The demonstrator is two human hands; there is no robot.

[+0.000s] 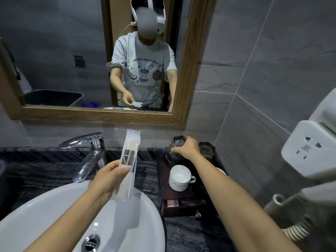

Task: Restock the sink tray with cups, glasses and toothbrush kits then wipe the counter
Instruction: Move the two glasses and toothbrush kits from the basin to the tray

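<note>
Right hand [187, 147] is gripping a dark smoky upturned glass [174, 151] from above, setting it at the back of the dark wooden tray [181, 194], beside its twin [207, 150]. Left hand [109, 176] is pinching the clear plastic toothbrush kits [127, 166] over the white basin [54, 215], probably keeping them ready for next.

Two hands at a bathroom sink, one with toothbrush kits, the other on a glass.

The left hand [109, 177] pinches clear plastic toothbrush-kit packets [129, 157] upright above the white ceramic basin [54, 211], right of the chrome tap [87, 153]. The right hand [188, 148] grips a tilted smoky dark glass tumbler [172, 157] at the back of the dark wooden tray [181, 194], just beside a second dark glass [207, 150]. A white handled ceramic cup [179, 179] stands upright nearer on the tray.
</note>
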